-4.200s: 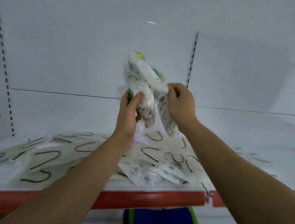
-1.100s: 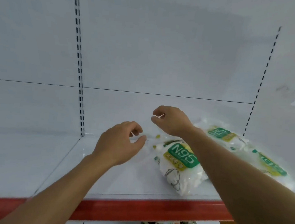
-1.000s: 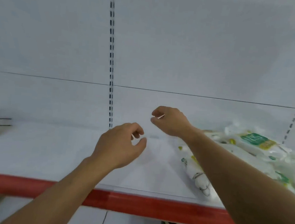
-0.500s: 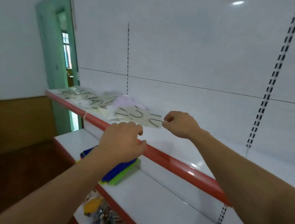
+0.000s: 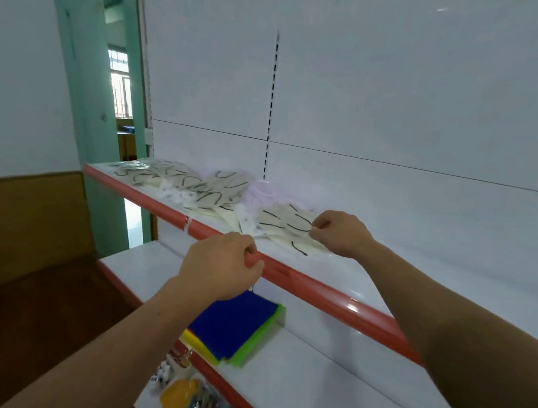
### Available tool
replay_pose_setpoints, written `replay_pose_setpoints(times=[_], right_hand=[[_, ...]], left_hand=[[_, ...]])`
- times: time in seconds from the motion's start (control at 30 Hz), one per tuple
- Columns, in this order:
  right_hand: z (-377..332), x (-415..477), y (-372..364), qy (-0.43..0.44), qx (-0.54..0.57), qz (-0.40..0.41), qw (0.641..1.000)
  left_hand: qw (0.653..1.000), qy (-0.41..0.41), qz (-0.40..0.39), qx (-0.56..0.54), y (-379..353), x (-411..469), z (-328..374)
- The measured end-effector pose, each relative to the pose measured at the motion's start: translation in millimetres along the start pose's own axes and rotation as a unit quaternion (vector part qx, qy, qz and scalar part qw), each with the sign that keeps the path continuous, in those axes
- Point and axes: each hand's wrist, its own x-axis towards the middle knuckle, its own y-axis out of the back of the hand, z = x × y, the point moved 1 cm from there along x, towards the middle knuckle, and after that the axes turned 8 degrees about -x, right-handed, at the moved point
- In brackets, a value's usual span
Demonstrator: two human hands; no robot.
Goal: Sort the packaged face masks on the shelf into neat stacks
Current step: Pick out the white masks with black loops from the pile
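Several clear packets of cream face masks with black ear loops (image 5: pixel 195 186) lie scattered on the left part of the white upper shelf (image 5: pixel 416 273). A pale purple packet (image 5: pixel 264 191) sits among them by the back wall. My right hand (image 5: pixel 339 233) pinches the right edge of the nearest mask packet (image 5: pixel 283 225), which lies flat on the shelf. My left hand (image 5: pixel 221 266) hovers in front of the shelf's red front edge (image 5: pixel 318 293), fingers loosely curled, holding nothing.
The lower shelf (image 5: pixel 328 379) carries a flat stack of blue, green and yellow sheets (image 5: pixel 235 326). Small mixed goods (image 5: pixel 185 397) lie on the level below. A green door frame (image 5: pixel 83 92) and a wooden wall panel (image 5: pixel 25 217) stand to the left.
The N95 packs I was holding lie on the shelf further right, out of view. My view has swung left to the scattered masks, and my right hand has taken the nearest packet's edge.
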Motion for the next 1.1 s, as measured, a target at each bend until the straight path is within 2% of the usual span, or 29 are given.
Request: replay_pose_setpoints(times=[0.2,0.4,0.63,0.9,1.1], right_hand=[[13.1,57.9,-21.2,-0.033,0.070,0.011,0.997],[35.3,110.8,-32.9,-0.041,0.047,-0.073,0.995],[56.1,129.6,-38.0,-0.090,0.032,-0.180,0.979],[54.0,121.4,-28.1,-0.163,0.015,-0.099,0.982],[59.2,107.0,-28.5,-0.207,0.051,-0.071,0.974]], left_hand=[[0.998,-0.037,0.021,-0.049,-24.5,59.8,-27.6],[0.985,-0.073,0.021,-0.155,-47.5,150.4,-45.8],[0.987,-0.115,-0.084,-0.072,-80.7,220.5,-59.4],[0.959,-0.235,-0.111,-0.111,-98.3,264.1,-50.3],[0.919,-0.265,-0.178,-0.231,-113.2,286.9,-37.5]])
